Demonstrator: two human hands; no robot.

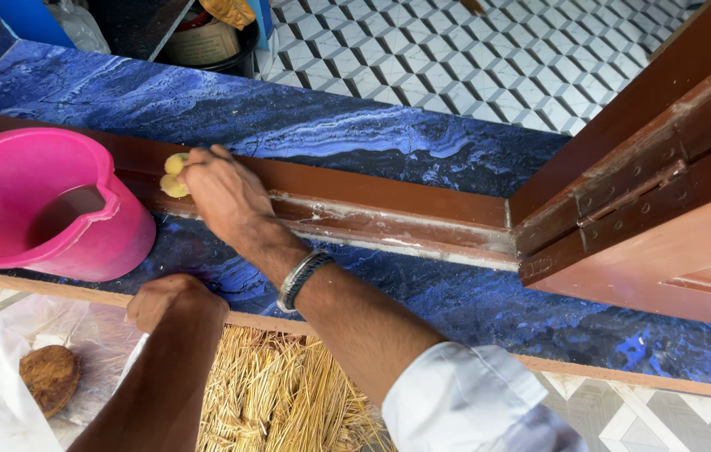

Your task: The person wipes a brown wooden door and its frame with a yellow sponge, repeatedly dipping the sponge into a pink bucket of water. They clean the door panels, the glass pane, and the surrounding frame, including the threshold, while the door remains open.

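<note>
Right hand (220,191) grip is closed on a small yellow sponge (173,174), fingers wrapped over its top, pressing it onto the brown wooden door sill (389,209). The sponge sits at the left end of the sill, just beside the pink bucket (79,243) but apart from it. Only two yellow lobes show past the fingers, so its own long axis is hard to tell; what shows stacks near-to-far, across the sill.

The sill's long axis runs left to right, dropping slightly toward the right, where it meets the brown door frame (623,192). White residue streaks lie along its near edge, right of the hand.

Step in hand, as I judge it: scrubbing the sill, at the left end. The next move likely calls for strokes rightward along the sill's length, keeping pressure on the streaks.

Left hand (173,303) is clenched in a loose fist, holding nothing visible, resting on the near edge of the blue marble threshold (422,301).

The bucket holds some water. Straw (288,393) and a plastic bag (4,368) lie near.
</note>
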